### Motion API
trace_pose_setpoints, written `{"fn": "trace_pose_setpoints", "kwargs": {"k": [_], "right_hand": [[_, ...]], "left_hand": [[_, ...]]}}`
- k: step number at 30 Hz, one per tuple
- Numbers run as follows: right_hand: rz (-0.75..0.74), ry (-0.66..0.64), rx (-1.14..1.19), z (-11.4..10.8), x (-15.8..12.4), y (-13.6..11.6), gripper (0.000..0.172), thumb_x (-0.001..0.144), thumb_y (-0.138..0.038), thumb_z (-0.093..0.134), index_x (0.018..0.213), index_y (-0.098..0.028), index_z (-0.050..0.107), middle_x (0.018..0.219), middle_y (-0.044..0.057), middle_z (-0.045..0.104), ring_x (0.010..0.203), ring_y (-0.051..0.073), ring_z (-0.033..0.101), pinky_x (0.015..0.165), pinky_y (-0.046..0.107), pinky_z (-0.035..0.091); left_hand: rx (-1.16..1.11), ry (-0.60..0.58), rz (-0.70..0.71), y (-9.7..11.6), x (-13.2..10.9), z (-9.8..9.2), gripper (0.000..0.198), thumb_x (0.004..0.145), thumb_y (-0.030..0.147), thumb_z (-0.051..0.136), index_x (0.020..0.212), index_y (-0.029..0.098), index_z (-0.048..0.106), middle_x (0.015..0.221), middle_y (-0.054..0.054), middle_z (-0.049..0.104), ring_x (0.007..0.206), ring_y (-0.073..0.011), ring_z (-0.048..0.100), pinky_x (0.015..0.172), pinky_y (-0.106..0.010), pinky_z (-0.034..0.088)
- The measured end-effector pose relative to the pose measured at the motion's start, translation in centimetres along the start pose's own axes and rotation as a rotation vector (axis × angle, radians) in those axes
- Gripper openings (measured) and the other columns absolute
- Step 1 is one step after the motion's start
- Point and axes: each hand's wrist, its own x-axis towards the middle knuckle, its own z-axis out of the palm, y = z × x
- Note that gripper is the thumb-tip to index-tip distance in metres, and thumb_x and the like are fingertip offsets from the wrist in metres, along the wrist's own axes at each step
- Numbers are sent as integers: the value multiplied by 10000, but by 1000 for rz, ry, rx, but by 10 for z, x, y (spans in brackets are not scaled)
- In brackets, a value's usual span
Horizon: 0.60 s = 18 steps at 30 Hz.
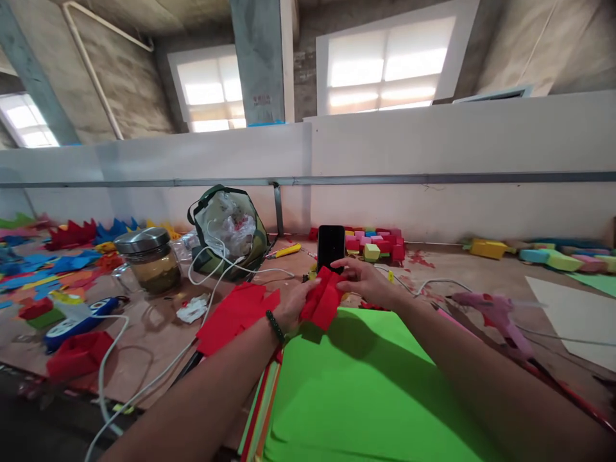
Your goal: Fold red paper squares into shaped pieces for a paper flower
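Observation:
A folded red felt piece (326, 307), creased along its length, is held between both hands above a stack of green sheets (385, 391). My left hand (294, 304), with a dark beaded bracelet at the wrist, closes on its left side. On its upper right edge my right hand (363, 281) closes with bent fingers. Just behind the hands a black phone (331, 245) stands upright. Flat red sheets (235, 316) lie left of the stack, partly behind my left forearm.
A glass jar with a metal lid (151, 260), a camouflage bag (228, 231) and a blue power strip (79, 324) stand left among white cables. A pink glue gun (495, 314) lies right. Small coloured blocks (378, 244) sit along the wall.

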Motion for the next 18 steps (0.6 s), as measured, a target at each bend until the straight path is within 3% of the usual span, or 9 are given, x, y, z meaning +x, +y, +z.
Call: {"fn": "trace_pose_setpoints", "kwargs": {"k": [5, 12, 15, 18], "right_hand": [[55, 123, 37, 11, 5, 19, 542, 643, -272, 720, 1143, -157, 545, 715, 1, 652, 681, 178, 641, 627, 300, 508], [126, 165, 93, 18, 0, 21, 464, 718, -328, 693, 1128, -183, 532, 719, 2, 654, 675, 169, 653, 672, 323, 546], [152, 112, 93, 20, -1, 15, 499, 726, -310, 691, 1172, -181, 509, 714, -5, 650, 655, 151, 641, 672, 306, 546], [230, -64, 78, 17, -5, 6, 522, 673, -266, 718, 1153, -166, 539, 711, -5, 670, 585, 120, 620, 600, 261, 529]], "left_hand": [[154, 12, 49, 0, -5, 3, 381, 517, 202, 875, 819, 97, 670, 716, -38, 694, 567, -107, 618, 547, -189, 464], [259, -65, 52, -2, -8, 1, 484, 562, 325, 841, 948, 126, 626, 817, -82, 706, 648, -168, 668, 636, -283, 524], [321, -60, 65, -2, -5, -7, 461, 584, 328, 817, 954, 135, 622, 844, -65, 703, 655, -139, 658, 674, -273, 525], [437, -88, 38, 3, -5, -16, 457, 557, 294, 826, 936, 124, 637, 834, -66, 702, 637, -134, 642, 659, -269, 516]]}}
